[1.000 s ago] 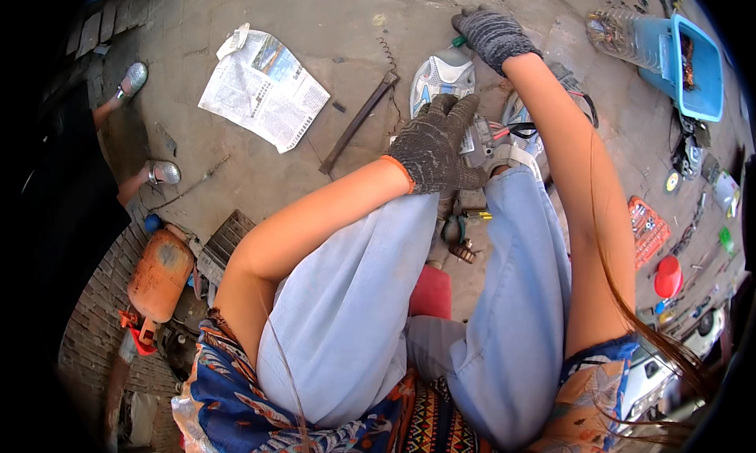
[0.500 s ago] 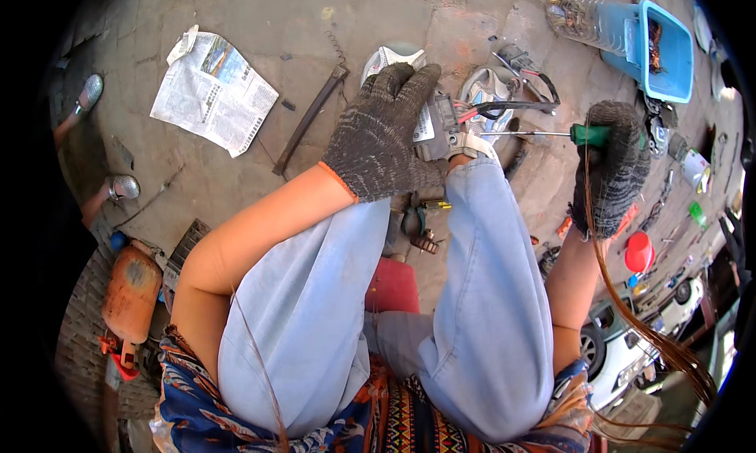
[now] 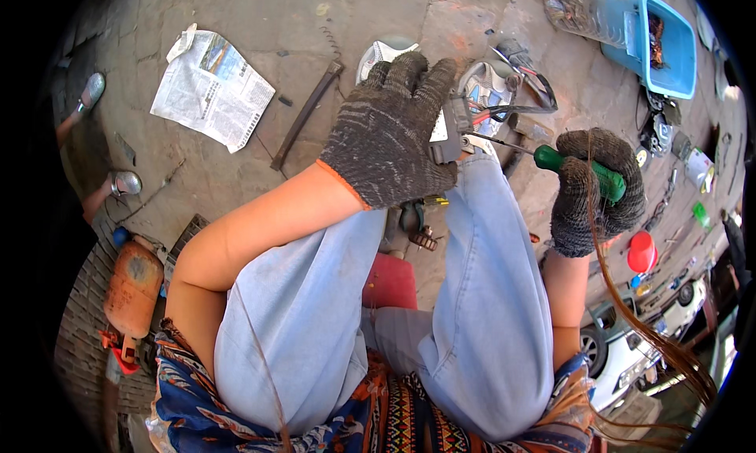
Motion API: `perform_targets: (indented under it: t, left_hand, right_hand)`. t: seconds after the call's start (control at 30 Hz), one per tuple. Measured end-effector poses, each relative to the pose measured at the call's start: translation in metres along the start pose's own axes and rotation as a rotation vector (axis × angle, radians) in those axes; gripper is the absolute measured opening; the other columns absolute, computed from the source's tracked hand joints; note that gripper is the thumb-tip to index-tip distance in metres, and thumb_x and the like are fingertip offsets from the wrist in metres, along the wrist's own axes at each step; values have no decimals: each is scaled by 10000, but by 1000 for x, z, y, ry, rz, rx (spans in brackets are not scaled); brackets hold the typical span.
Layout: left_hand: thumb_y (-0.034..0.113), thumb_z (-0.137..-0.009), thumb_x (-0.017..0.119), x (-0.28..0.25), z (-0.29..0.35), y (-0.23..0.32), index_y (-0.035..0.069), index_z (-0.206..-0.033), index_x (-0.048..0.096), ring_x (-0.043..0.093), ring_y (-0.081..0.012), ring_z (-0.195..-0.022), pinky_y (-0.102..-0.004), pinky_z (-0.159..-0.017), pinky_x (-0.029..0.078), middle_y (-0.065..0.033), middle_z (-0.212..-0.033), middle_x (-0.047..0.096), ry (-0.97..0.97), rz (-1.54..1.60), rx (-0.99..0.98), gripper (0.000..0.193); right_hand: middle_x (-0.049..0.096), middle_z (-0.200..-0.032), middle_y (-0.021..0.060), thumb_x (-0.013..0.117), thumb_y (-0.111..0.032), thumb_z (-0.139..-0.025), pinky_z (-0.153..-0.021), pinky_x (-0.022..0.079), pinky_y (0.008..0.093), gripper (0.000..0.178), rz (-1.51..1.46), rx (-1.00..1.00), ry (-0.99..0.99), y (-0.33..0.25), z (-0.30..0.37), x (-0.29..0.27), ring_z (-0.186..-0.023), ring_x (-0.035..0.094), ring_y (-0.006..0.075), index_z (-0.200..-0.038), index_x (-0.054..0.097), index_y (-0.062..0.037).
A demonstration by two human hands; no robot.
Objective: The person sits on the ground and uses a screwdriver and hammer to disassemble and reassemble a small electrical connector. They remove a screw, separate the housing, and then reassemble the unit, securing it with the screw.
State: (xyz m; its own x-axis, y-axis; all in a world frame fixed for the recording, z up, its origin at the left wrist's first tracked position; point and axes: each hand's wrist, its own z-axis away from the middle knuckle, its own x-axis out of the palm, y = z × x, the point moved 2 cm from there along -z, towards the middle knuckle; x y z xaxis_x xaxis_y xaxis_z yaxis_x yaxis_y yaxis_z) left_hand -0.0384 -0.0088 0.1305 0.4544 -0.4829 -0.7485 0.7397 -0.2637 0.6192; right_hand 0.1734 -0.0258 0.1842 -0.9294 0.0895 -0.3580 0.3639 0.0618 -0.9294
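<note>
My left hand (image 3: 394,130), in a dark knitted glove, grips a grey box-shaped electrical part (image 3: 450,147) from its left side, over my knee. A white label shows on the part, and the hand hides much of it. Red and black wires (image 3: 504,109) run from its far end, over my right shoe (image 3: 484,91). In my gloved right hand (image 3: 598,189) is a screwdriver (image 3: 549,159) with a green handle, fingers closed round it. Its thin shaft slants up and left, with the tip at the right side of the part.
A newspaper (image 3: 213,95) and a dark metal bar (image 3: 307,114) lie at left. Far right stand a clear plastic bottle (image 3: 583,16) and a blue basket (image 3: 677,75) holding scrap. A red cup (image 3: 642,252) sits among scattered parts. Another person's shoe (image 3: 93,91) shows at far left.
My right hand has moved down and slightly left, tilting the screwdriver from level to a slant. My left hand's fingers have shifted a little right over the part.
</note>
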Motion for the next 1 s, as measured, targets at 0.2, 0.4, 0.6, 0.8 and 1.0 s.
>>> perform_targets:
  t: [0.2, 0.4, 0.6, 0.8, 1.0]
  left_hand:
    - [447, -595, 755, 3, 1, -2, 32, -1361, 401, 482, -445, -1126, -514, -940, 408, -290, -1270, 439, 10, 6, 4, 940]
    - [458, -606, 750, 4, 0, -2, 29, -1362, 403, 481, -450, -1125, -521, -938, 406, -287, -1267, 444, 5, 11, 14, 936]
    - [495, -594, 760, 12, 3, -1, 42, -1364, 413, 494, -431, -1129, -515, -930, 413, -281, -1259, 463, -33, -62, 12, 959]
    - [544, -585, 754, 20, 15, -13, 45, -1339, 450, 505, -417, -1137, -514, -909, 432, -289, -1262, 472, -63, -48, 29, 954]
    - [570, -595, 739, 46, 18, -25, 39, -1299, 487, 503, -415, -1141, -516, -913, 437, -278, -1249, 484, -133, -30, 131, 917]
  right_hand:
    - [696, -900, 129, 799, -60, -716, -800, 540, 356, 474, 136, -194, -233, 3, 6, -13, -852, 678, 218, -1127, 578, 23]
    - [704, -843, 100, 808, -82, -702, -780, 536, 341, 411, 116, -121, -231, 4, 5, -3, -818, 677, 191, -1065, 630, -8]
    - [687, -756, 53, 802, -324, -694, -678, 527, 313, 264, 411, 50, -326, -8, -14, 18, -699, 665, 207, -796, 702, -101]
    - [657, -696, 83, 742, -220, -775, -597, 497, 296, 186, 132, 302, -387, 17, -34, 43, -612, 625, 183, -798, 672, -50]
    - [608, -694, 124, 723, -350, -790, -598, 464, 362, 312, 220, 11, -607, 28, -45, 69, -632, 596, 265, -830, 655, -48]
